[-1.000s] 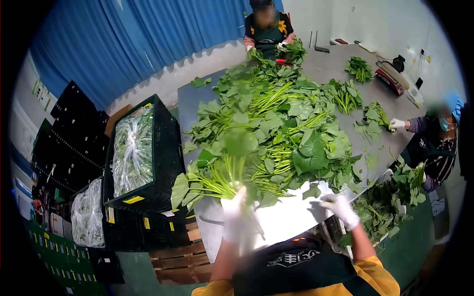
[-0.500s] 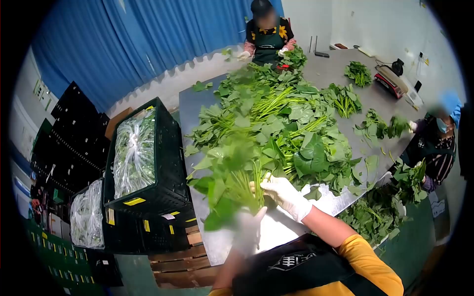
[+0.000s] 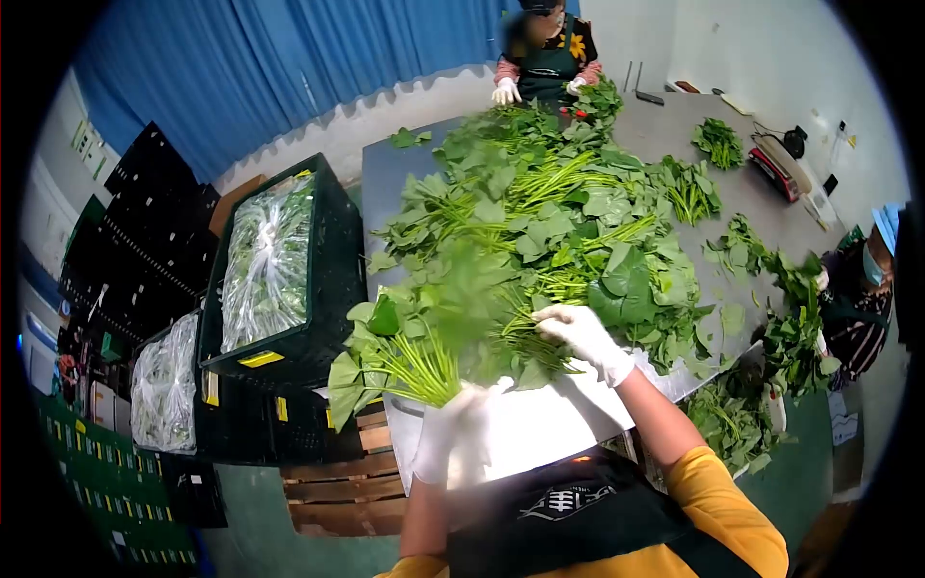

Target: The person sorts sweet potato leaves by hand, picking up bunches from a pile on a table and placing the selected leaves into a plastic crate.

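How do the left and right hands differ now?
The left hand grips a bunch by its stems; the right hand is at the edge of the pile, its grip unclear. The left hand is nearer the apron, the right hand farther out. Both wear white gloves.

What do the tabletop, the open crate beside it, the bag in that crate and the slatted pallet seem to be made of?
Tabletop: probably metal, smooth; grey with bright glare.
Crate: likely moulded plastic, dark green, thick-rimmed.
Bag: clear, glossy plastic film, judging by its shiny creases and see-through look.
Pallet: apparently unpainted wood, from its brown slats.
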`<state>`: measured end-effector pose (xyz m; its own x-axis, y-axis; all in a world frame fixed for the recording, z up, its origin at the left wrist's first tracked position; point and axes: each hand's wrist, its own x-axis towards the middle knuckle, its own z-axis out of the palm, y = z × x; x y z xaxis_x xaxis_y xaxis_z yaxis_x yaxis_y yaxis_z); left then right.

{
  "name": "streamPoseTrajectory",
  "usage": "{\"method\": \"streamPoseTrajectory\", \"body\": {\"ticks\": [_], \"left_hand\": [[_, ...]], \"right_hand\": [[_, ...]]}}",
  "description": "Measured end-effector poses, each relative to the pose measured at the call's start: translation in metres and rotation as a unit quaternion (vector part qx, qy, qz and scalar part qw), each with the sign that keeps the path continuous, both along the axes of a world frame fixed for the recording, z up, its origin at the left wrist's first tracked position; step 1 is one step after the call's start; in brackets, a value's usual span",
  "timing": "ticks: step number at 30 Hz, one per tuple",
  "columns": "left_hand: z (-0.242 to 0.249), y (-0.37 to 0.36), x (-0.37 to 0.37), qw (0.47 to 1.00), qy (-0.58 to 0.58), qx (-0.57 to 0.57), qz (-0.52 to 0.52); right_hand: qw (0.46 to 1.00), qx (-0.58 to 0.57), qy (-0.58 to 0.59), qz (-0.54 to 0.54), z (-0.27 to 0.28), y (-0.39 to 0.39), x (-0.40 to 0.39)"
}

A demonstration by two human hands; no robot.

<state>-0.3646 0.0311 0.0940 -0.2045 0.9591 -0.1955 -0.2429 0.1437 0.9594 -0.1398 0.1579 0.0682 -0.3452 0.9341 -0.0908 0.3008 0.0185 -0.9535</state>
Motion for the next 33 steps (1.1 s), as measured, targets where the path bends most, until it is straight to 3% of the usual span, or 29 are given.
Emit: {"method": "streamPoseTrajectory", "body": {"ticks": [2, 4, 6, 8, 9, 10, 12, 13, 14, 15, 16, 17, 18, 20, 22, 23, 24, 26, 27, 28, 30, 31, 32, 33], "left_hand": [[0.009, -0.007, -0.004, 0.999, 0.042, -0.011, 0.016], [0.018, -0.011, -0.004, 0.987, 0.157, 0.037, -0.005], [0.025, -0.014, 0.001, 0.98, 0.201, -0.001, -0.011], [0.055, -0.014, 0.014, 0.911, 0.41, -0.029, -0.048], [0.049, -0.013, 0.015, 0.949, 0.309, -0.033, -0.041], [0.016, -0.01, 0.015, 0.949, 0.31, -0.032, -0.043], [-0.083, -0.005, 0.012, 0.99, 0.11, 0.041, -0.08], [-0.104, -0.008, 0.002, 0.906, 0.348, 0.209, -0.121], [-0.093, -0.006, 0.006, 0.905, 0.347, 0.212, -0.125], [-0.07, -0.003, 0.014, 0.968, 0.198, 0.021, -0.153], [-0.047, -0.001, 0.022, 0.969, 0.039, -0.173, -0.172], [-0.028, 0.0, 0.03, 0.969, 0.133, -0.122, -0.168], [-0.042, 0.002, 0.034, 0.968, 0.134, -0.122, -0.174], [-0.083, 0.007, 0.04, 0.962, 0.187, 0.152, -0.131], [-0.082, 0.01, 0.051, 0.967, 0.154, 0.14, -0.149], [-0.079, 0.012, 0.055, 0.971, 0.122, 0.127, -0.159], [-0.073, 0.013, 0.057, 0.97, 0.122, 0.128, -0.165], [-0.051, 0.013, 0.061, 0.969, -0.033, -0.154, -0.191], [-0.055, 0.015, 0.064, 0.968, -0.032, -0.154, -0.195], [-0.063, 0.018, 0.068, 0.98, -0.06, -0.1, -0.162], [-0.063, 0.022, 0.073, 0.986, -0.089, -0.044, -0.131], [-0.054, 0.025, 0.076, 0.984, -0.116, -0.018, -0.136], [-0.049, 0.027, 0.078, 0.98, -0.143, 0.009, -0.14], [-0.058, 0.031, 0.079, 0.983, -0.102, 0.046, -0.144]], "right_hand": [[0.997, 0.021, 0.073, -0.026, -0.009, 0.001, 0.003], [0.995, 0.052, 0.065, -0.046, 0.003, -0.006, -0.003], [0.994, 0.086, 0.063, -0.027, 0.013, -0.018, -0.01], [0.995, 0.09, 0.009, 0.05, 0.021, -0.034, -0.013], [0.991, 0.082, -0.065, 0.089, 0.029, -0.044, -0.016], [0.954, 0.229, -0.103, 0.161, 0.032, -0.054, -0.019], [0.981, 0.139, -0.073, 0.111, 0.036, -0.074, -0.037], [0.98, 0.153, -0.094, 0.086, 0.03, -0.079, -0.041], [0.977, 0.167, -0.115, 0.06, 0.025, -0.081, -0.042], [0.979, 0.176, -0.096, 0.02, 0.025, -0.082, -0.042], [0.98, 0.176, -0.096, 0.015, 0.027, -0.082, -0.04], [0.987, 0.135, -0.089, -0.013, 0.031, -0.081, -0.038], [0.991, 0.095, -0.082, -0.043, 0.038, -0.081, -0.035], [0.996, 0.051, -0.05, -0.059, 0.052, -0.085, -0.028], [0.946, 0.305, -0.105, -0.039, 0.032, -0.089, -0.021], [0.915, 0.359, -0.165, -0.081, 0.018, -0.086, -0.021], [0.914, 0.358, -0.167, -0.088, 0.009, -0.084, -0.018], [0.97, 0.199, -0.076, -0.119, 0.005, -0.084, -0.013], [0.982, 0.119, -0.102, -0.102, 0.015, -0.086, -0.008], [0.982, 0.119, -0.102, -0.105, 0.005, -0.085, -0.005], [0.957, 0.245, -0.042, -0.152, -0.017, -0.084, 0.001], [0.974, 0.205, -0.015, -0.1, -0.016, -0.092, 0.015], [0.973, 0.205, -0.015, -0.101, -0.012, -0.095, 0.02], [0.981, 0.125, -0.009, -0.15, -0.009, -0.098, 0.023]]}}
